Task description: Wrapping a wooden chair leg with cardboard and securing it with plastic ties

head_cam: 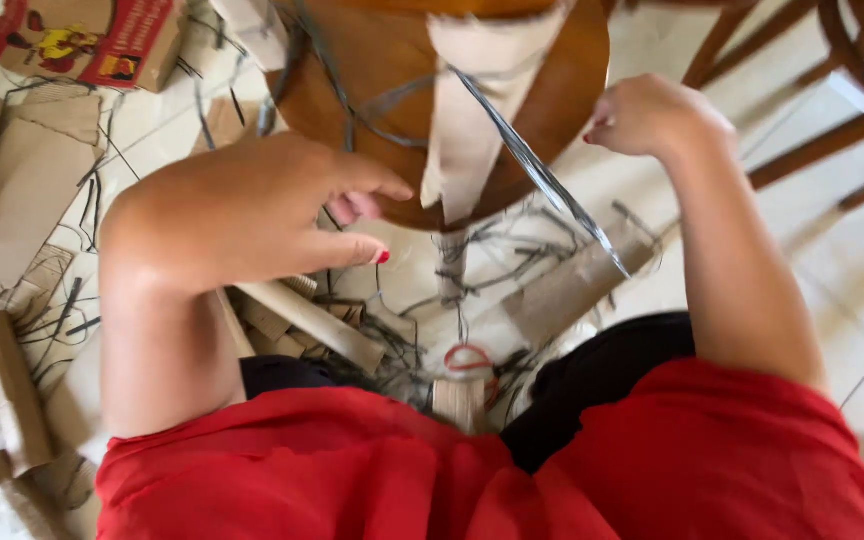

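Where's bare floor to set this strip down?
Bare tile lies beyond the right hand, bordered by the chair legs. Crowded: cardboard strips and dark trimmings below the round wooden table and under the left hand.

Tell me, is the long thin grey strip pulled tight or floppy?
Tight: the long thin grey strip runs straight from the round wooden stool top, past the right hand.

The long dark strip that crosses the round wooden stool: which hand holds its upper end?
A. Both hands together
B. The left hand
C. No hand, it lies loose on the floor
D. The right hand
D: the right hand is closed near the upper end of the dark strip, while the left hand is apart from it, fingers spread.
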